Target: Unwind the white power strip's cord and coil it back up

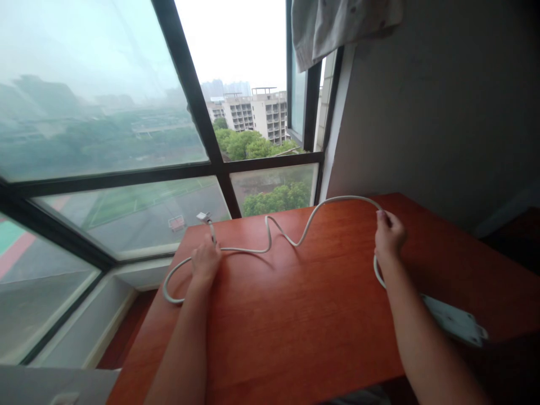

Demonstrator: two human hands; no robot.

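From the head camera, a smooth, fairly thick off-white cord spans a glossy reddish-brown table, between two bare hands. At 8 o'clock, the left hand has its fingers closed around the cord near one end, where a pale, blocky plug pokes up beyond the fingertips. A rounded loop of cord bulges out on that hand's 9 o'clock side. Between the hands the cord kinks up and down in a loose zigzag, then arches over to 3 o'clock, where the right hand pinches it. Below that hand it curves down behind the forearm, towards a pale, oblong block at 4 o'clock, partly hidden by the arm. Dark-framed windows fill 9 to 12 o'clock.
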